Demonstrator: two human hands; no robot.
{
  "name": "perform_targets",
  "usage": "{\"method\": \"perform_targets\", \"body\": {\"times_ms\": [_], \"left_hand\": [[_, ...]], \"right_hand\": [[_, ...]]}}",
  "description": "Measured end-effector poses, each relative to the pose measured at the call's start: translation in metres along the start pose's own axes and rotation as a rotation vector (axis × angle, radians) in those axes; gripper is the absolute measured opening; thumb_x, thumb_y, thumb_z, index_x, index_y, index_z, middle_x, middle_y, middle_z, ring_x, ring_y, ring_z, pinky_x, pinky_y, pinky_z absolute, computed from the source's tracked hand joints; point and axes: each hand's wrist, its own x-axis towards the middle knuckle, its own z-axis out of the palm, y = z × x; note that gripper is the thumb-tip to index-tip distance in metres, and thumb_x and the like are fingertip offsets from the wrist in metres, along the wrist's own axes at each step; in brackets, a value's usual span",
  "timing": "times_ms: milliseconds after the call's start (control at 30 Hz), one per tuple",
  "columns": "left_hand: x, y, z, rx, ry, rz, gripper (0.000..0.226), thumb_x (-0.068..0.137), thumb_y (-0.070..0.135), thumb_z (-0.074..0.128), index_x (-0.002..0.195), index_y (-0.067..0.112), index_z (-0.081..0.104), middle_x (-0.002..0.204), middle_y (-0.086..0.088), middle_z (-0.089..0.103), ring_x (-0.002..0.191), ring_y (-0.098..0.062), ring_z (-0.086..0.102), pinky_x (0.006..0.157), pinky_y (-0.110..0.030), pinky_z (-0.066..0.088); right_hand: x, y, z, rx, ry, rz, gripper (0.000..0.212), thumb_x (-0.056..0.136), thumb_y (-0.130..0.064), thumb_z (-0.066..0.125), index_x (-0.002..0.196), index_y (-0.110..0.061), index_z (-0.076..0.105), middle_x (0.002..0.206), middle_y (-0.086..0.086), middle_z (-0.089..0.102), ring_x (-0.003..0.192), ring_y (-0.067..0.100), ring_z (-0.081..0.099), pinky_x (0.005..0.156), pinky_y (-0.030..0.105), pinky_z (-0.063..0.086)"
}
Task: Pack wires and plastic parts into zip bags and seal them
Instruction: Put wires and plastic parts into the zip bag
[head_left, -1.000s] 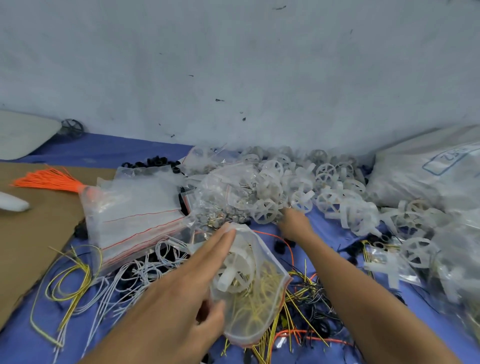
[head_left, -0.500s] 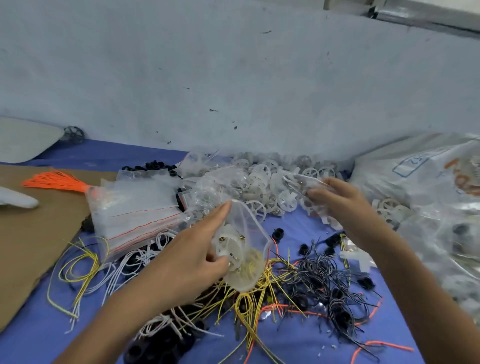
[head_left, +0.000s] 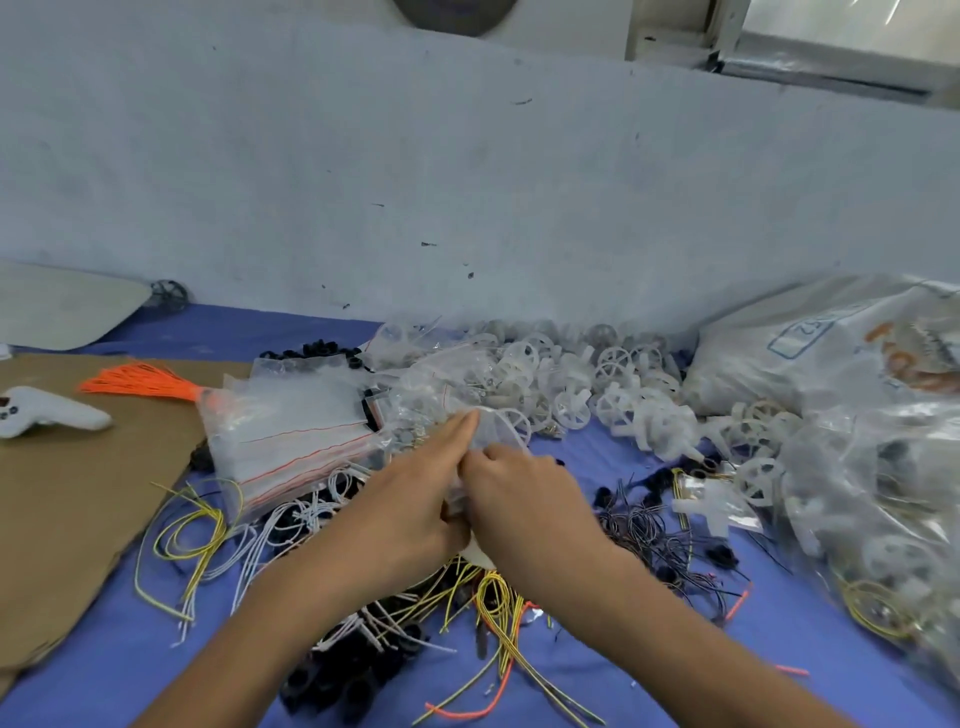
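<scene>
A zip bag (head_left: 493, 434) is pinched by the left hand (head_left: 410, 499) and right hand (head_left: 524, 493); filling is judged done; its seal must be pressed shut next.

My only camera rides on my head, facing forward and down (wide-angle, so the edges curve). It sits close above the blue table (head_left: 98, 670), my left hand (head_left: 415, 504) and right hand (head_left: 524, 493) mid-frame, wall (head_left: 467, 182) filling the top.
</scene>
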Motion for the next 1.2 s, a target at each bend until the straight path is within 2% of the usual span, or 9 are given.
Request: {"method": "perform_targets", "body": {"times_ms": [167, 333, 433, 567, 667, 867, 1000, 1133, 1200], "left_hand": [[-0.008, -0.012, -0.004, 0.047, -0.003, -0.009, 0.094, 0.085, 0.015, 0.057, 0.155, 0.039, -0.001, 0.157, -0.003, 0.029, 0.108, 0.001, 0.055, 0.067, -0.001, 0.037], [-0.011, -0.016, -0.006, -0.009, 0.043, -0.004, 0.087, 0.09, 0.015, 0.058, 0.154, 0.043, 0.005, 0.155, -0.004, 0.033, 0.097, 0.005, 0.059, 0.072, -0.016, 0.048], [-0.015, -0.018, -0.013, 0.071, 0.076, -0.052, 0.078, 0.091, 0.015, 0.056, 0.151, 0.045, 0.017, 0.16, 0.025, 0.001, 0.099, -0.01, 0.061, 0.08, -0.024, 0.046], [-0.017, -0.018, -0.017, 0.214, 0.094, -0.095, 0.044, 0.093, 0.02, 0.051, 0.129, 0.046, 0.053, 0.157, 0.029, 0.006, 0.071, -0.008, 0.052, 0.066, -0.018, 0.034], [-0.017, -0.025, -0.017, 0.296, 0.121, -0.143, 0.039, 0.096, 0.026, 0.046, 0.133, 0.038, 0.053, 0.157, 0.02, 0.021, 0.116, -0.008, 0.053, 0.086, -0.025, 0.04], [-0.017, -0.036, -0.019, 0.363, 0.055, -0.085, 0.047, 0.099, 0.045, 0.038, 0.144, 0.033, 0.039, 0.141, 0.018, 0.041, 0.12, -0.003, 0.046, 0.091, -0.022, 0.037], [-0.018, -0.041, -0.043, 0.44, -0.001, -0.041, 0.071, 0.084, 0.08, 0.033, 0.143, 0.042, 0.035, 0.142, 0.028, 0.036, 0.118, 0.004, 0.047, 0.095, -0.021, 0.04], [-0.007, -0.032, -0.076, 0.451, 0.087, 0.083, 0.005, 0.094, 0.052, 0.052, 0.098, 0.052, 0.054, 0.104, 0.025, 0.061, 0.088, 0.007, 0.056, 0.078, -0.021, 0.047], [-0.004, -0.026, -0.092, 0.372, 0.174, 0.107, 0.007, 0.09, 0.045, 0.06, 0.085, 0.05, 0.057, 0.081, 0.024, 0.062, 0.072, 0.007, 0.058, 0.066, -0.025, 0.046]], "right_hand": [[0.035, 0.004, 0.019, 0.72, -0.185, 0.104, 0.05, 0.083, -0.01, 0.064, 0.131, -0.011, 0.049, 0.123, 0.012, 0.059, 0.109, 0.027, 0.058, 0.084, 0.041, 0.05], [0.03, 0.004, 0.027, 0.327, -0.198, 0.023, 0.087, 0.09, -0.024, 0.063, 0.154, -0.021, 0.004, 0.155, 0.012, 0.02, 0.133, 0.037, 0.038, 0.098, 0.046, 0.043], [0.016, 0.013, 0.013, 0.183, -0.081, -0.111, 0.065, 0.095, -0.028, 0.053, 0.149, -0.023, 0.016, 0.141, 0.012, 0.038, 0.113, 0.039, 0.051, 0.079, 0.041, 0.043], [0.002, 0.034, -0.012, -0.186, -0.034, -0.23, 0.053, 0.098, -0.06, 0.032, 0.123, -0.02, 0.058, 0.133, 0.01, 0.047, 0.12, 0.031, 0.04, 0.102, 0.044, 0.031], [-0.006, 0.047, -0.016, -0.185, -0.075, -0.271, 0.061, 0.086, -0.076, 0.038, 0.114, -0.03, 0.065, 0.153, 0.009, 0.025, 0.133, 0.031, 0.024, 0.109, 0.045, 0.023], [0.001, 0.063, -0.009, -0.196, -0.088, -0.196, 0.039, 0.092, -0.052, 0.051, 0.113, -0.023, 0.067, 0.147, 0.009, 0.034, 0.129, 0.031, 0.031, 0.106, 0.043, 0.03], [0.018, 0.08, -0.025, -0.196, -0.064, -0.225, 0.028, 0.1, -0.03, 0.041, 0.094, -0.02, 0.067, 0.101, -0.003, 0.062, 0.094, 0.019, 0.052, 0.09, 0.04, 0.045], [0.033, 0.09, -0.052, -0.029, -0.056, -0.122, 0.028, 0.1, -0.035, 0.045, 0.103, -0.023, 0.071, 0.105, -0.002, 0.069, 0.101, 0.021, 0.058, 0.088, 0.042, 0.049], [0.032, 0.094, -0.067, 0.077, -0.001, -0.12, 0.026, 0.099, -0.039, 0.051, 0.105, -0.026, 0.072, 0.105, -0.007, 0.071, 0.099, 0.014, 0.06, 0.088, 0.039, 0.05]]}}
